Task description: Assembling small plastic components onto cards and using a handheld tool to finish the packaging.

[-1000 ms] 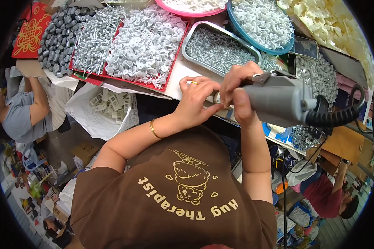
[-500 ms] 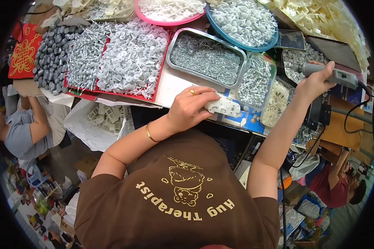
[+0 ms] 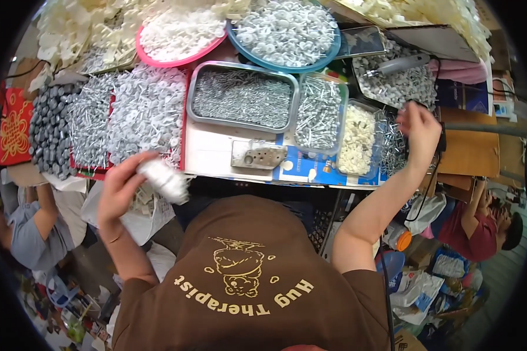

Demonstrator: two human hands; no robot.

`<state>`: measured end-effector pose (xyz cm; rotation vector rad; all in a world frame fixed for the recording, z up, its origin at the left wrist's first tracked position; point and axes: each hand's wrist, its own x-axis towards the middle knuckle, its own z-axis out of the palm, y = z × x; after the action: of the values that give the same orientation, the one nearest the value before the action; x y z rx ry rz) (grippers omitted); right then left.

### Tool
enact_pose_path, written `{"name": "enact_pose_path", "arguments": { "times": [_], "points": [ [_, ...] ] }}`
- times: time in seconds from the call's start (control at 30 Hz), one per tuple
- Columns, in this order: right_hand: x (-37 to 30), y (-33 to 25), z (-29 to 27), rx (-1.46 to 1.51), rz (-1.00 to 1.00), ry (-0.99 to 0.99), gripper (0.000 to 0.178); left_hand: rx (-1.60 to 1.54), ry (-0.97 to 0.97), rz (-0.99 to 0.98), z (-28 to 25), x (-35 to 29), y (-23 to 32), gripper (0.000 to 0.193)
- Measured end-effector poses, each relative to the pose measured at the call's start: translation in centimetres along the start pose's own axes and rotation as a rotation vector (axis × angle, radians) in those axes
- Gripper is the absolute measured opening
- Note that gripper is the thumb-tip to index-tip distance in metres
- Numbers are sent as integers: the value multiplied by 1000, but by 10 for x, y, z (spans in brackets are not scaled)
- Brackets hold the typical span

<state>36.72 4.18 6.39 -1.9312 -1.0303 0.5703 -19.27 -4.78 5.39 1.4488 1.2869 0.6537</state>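
Note:
My left hand (image 3: 122, 186) is closed on a motion-blurred white plastic piece (image 3: 165, 181), above the edge of a white bag (image 3: 99, 206). On the table's front strip, between my hands, lies a worn, pale block with holes (image 3: 259, 155). My right hand (image 3: 420, 124) hovers by a bin of loose screws (image 3: 393, 143), fingers loosely bent and apart, with nothing visible in them. Beyond it, a grey electric screwdriver (image 3: 399, 64) rests in a dark tray (image 3: 366, 93) of small pale parts, touched by neither hand.
Across the bench stand a metal tray (image 3: 193, 111) of small screws, a clear box (image 3: 341, 131) of longer screws, a box of cream parts (image 3: 357, 137), and pink (image 3: 141, 50) and blue (image 3: 240, 51) basins of white pieces. Grey cylinders (image 3: 55, 131) fill the left. Other people sit at both sides.
The electric screwdriver has left my right hand and lies in the dark tray. My left hand has moved left with the white piece, uncovering the block. The view has shifted too.

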Motion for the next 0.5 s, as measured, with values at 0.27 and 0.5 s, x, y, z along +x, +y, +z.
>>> {"name": "enact_pose_path", "arguments": {
  "times": [0.27, 0.5],
  "points": [
    [-48, 58, 21, -462, -77, 10, 37, 581, 130, -497, -112, -112, -108, 29],
    [-12, 110, 7, -524, -224, 42, 24, 534, 354, -35, -42, -10, -4, 16]
  ]
}}
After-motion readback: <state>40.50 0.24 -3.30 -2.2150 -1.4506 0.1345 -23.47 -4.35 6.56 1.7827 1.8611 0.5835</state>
